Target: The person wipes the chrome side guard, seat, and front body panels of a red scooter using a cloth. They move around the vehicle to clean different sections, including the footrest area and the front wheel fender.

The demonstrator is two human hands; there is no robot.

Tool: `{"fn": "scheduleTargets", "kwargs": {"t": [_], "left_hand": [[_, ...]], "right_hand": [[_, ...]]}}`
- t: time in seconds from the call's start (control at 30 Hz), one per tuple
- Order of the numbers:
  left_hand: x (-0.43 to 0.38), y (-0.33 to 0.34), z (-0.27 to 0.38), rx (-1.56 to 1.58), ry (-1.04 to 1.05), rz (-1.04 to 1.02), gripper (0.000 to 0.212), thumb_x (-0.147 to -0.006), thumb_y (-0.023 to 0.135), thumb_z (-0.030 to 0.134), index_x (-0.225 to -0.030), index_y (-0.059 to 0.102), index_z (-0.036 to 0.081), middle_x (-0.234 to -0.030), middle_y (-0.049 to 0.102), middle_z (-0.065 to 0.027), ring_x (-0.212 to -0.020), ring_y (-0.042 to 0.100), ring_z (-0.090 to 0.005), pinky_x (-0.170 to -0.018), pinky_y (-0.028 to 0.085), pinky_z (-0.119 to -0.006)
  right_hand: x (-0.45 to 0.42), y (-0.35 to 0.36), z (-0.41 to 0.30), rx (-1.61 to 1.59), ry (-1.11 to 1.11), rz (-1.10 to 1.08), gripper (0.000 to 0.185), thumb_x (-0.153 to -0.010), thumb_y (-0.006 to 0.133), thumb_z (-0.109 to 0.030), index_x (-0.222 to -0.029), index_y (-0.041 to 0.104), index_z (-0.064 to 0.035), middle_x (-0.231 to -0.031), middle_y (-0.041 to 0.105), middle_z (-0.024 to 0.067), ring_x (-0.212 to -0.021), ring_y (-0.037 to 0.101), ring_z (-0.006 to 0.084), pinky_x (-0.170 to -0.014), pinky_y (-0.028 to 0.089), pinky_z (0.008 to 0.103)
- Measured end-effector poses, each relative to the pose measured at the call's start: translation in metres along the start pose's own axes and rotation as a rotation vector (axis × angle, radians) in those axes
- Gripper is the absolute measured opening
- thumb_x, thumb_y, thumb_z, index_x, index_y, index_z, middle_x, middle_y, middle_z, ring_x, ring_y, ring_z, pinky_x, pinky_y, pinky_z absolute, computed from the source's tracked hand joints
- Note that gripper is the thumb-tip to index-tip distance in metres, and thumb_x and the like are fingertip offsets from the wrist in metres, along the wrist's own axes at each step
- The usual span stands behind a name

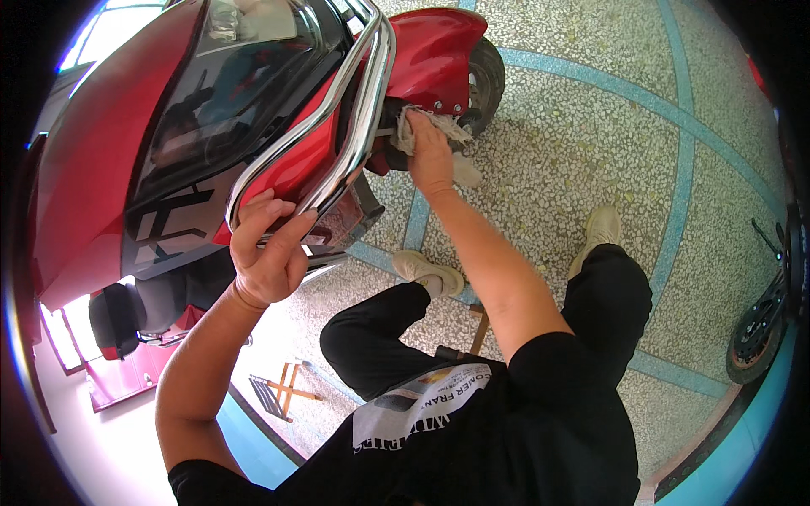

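A red vehicle with a windscreen [215,114], chrome tube bars [364,120] and a front mudguard [430,54] over a small wheel [490,82] stands at the upper left. My right hand [430,152] presses a frayed grey-white cloth [405,133] against the dark parts just below the mudguard, beside the wheel. My left hand [269,246] rests at the lower bend of the chrome bars, thumb and fingers around or on the tube; how firmly it grips is partly hidden. Another pale piece, perhaps cloth, shows under my right wrist [467,171].
I sit low with knees apart on a speckled terrazzo floor [557,158] with blue strips. A folding wooden stool [288,392] stands at the lower left, near a dark padded seat [114,319]. Another wheel [756,335] is by the right wall.
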State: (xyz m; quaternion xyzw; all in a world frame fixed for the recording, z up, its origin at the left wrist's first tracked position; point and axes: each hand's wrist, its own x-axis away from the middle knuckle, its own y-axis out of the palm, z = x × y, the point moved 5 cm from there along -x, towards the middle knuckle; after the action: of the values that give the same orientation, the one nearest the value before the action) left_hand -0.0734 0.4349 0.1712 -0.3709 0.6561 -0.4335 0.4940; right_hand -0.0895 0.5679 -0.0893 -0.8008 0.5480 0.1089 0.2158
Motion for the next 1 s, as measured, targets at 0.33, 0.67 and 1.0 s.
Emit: {"fn": "scheduleTargets", "kwargs": {"t": [0.33, 0.67, 1.0], "left_hand": [[0.0, -0.001, -0.002, 0.034, 0.039, -0.019, 0.029, -0.061, 0.046, -0.016, -0.083, 0.058, -0.002, -0.106, 0.034, -0.0125, -0.08, 0.053, -0.0248, -0.08, 0.044, -0.043], [0.001, 0.0, -0.005, 0.049, 0.056, 0.014, 0.034, -0.053, 0.049, -0.01, -0.083, 0.061, 0.0, -0.105, 0.037, -0.0121, -0.076, 0.052, -0.0257, -0.077, 0.043, -0.041], [0.0, 0.001, -0.006, 0.056, 0.055, 0.022, 0.033, -0.054, 0.049, -0.011, -0.082, 0.062, 0.0, -0.104, 0.037, -0.0117, -0.076, 0.053, -0.0262, -0.075, 0.044, -0.041]], "right_hand": [[0.013, -0.014, 0.059, -0.198, 0.18, 0.014, 0.068, -0.063, 0.054, 0.012, -0.126, 0.035, -0.0064, -0.13, 0.031, 0.0187, -0.118, 0.034, 0.0336, -0.098, 0.028, 0.0351], [0.036, 0.008, 0.08, -0.45, 0.7, 0.366, 0.033, -0.072, 0.051, 0.004, -0.104, 0.049, -0.0016, -0.102, 0.053, 0.0148, -0.093, 0.053, 0.029, -0.081, 0.042, 0.0312], [0.021, 0.023, 0.066, -0.418, 0.323, 0.072, 0.059, -0.066, 0.052, 0.007, -0.123, 0.035, -0.0008, -0.129, 0.03, 0.0204, -0.118, 0.032, 0.0355, -0.098, 0.026, 0.0346]]}}
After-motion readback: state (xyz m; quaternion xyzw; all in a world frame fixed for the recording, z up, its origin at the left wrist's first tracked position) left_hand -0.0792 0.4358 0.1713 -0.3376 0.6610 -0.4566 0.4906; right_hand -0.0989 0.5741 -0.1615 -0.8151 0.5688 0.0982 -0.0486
